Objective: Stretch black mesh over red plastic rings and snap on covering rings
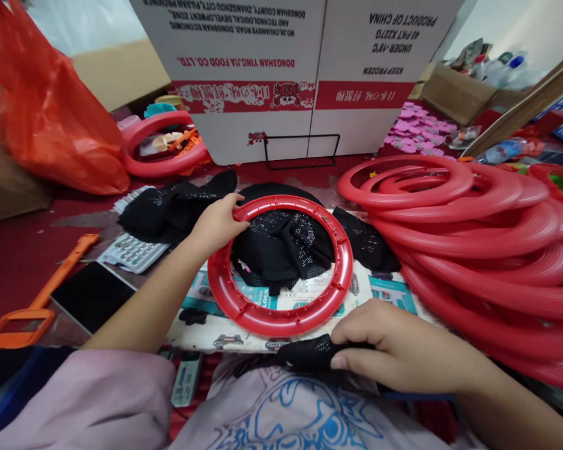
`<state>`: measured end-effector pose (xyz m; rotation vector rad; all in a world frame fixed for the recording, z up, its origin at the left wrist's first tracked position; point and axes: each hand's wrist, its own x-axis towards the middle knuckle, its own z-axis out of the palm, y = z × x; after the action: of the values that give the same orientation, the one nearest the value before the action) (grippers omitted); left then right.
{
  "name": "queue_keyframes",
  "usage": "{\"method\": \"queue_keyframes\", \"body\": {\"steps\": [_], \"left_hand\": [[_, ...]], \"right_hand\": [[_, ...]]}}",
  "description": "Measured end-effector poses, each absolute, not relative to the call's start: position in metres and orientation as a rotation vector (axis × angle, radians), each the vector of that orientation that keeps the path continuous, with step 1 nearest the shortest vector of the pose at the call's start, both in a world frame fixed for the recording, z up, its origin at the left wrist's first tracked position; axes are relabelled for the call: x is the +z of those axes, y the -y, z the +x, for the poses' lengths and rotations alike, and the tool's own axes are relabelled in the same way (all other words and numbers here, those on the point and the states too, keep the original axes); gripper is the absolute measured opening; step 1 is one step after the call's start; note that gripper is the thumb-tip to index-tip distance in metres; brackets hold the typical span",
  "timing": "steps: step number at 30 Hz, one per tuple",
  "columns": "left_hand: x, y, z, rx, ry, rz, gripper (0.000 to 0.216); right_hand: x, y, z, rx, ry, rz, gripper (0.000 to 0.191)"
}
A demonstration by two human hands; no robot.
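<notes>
While an orange plastic handle point(49, 294) lies at the far left, a bright orange bag point(56, 106) slumps behind it on the red surface. Next come a flat device with a dark screen point(92, 295) and a calculator point(134, 251), partly overlapped by the left forearm, and farther back a pinkish-red hoop point(130, 147) with small odds and ends in its opening. A bundle of black cloth point(169, 209) with shiny dots lies just behind the left wrist. The left hand point(218, 222) has a narrow hold on the red ring point(274, 324), thumb and fingers closed on its upper left rim. This ring sits in the middle, in front of the person, its hollow side up, over a printed sheet point(201, 294); a heap of dotted black fabric point(281, 247) shows through its opening. Behind stands a white carton point(351, 125) with upside-down lettering, a black wire stand point(301, 166) at its foot. Below and right of the ring, the right hand point(380, 337) pinches a small black piece point(304, 353) between thumb and fingers, near the person's shirt. Farther right, pink pieces point(417, 128) lie beyond a tall pile of red hoops point(473, 269), and a brown box point(457, 94) holds bottles.
</notes>
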<state>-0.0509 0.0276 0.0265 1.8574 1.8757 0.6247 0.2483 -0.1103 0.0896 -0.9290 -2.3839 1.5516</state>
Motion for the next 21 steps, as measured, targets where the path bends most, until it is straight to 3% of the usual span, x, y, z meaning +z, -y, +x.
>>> {"method": "queue_keyframes", "body": {"steps": [7, 14, 17, 21], "left_hand": [[0.036, 0.016, -0.022, 0.855, -1.836, 1.912, 0.049], [0.029, 0.044, 0.006, 0.438, -1.839, 2.188, 0.046], [0.050, 0.064, 0.006, 0.633, -1.497, 2.230, 0.040], [0.082, 0.083, 0.017, 0.120, -0.698, 1.643, 0.051]], "right_hand": [[0.101, 0.115, 0.257, 1.594, 2.448, -0.753, 0.019], [0.104, 0.115, 0.257, 1.411, 2.430, -0.720, 0.018], [0.106, 0.113, 0.255, 1.383, 2.386, -0.688, 0.014], [0.106, 0.103, 0.250, 1.387, 2.349, -0.701, 0.015]]}}
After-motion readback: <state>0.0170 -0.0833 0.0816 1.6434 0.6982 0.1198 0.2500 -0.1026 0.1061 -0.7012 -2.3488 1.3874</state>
